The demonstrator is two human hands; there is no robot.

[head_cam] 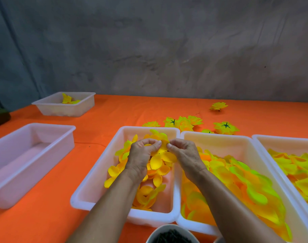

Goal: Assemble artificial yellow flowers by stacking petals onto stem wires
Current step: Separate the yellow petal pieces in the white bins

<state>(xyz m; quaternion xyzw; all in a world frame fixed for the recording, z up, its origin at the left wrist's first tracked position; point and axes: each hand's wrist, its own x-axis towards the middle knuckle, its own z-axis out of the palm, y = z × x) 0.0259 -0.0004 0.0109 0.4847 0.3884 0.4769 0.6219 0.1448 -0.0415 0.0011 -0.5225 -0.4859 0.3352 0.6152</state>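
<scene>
Between both hands (164, 151), a yellow petal piece (162, 146) is pinched.

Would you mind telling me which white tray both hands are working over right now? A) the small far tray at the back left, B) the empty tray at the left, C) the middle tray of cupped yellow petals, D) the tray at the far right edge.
C: the left hand and right hand both pinch a yellow petal piece above the middle tray, with loose petals beneath them.
</scene>
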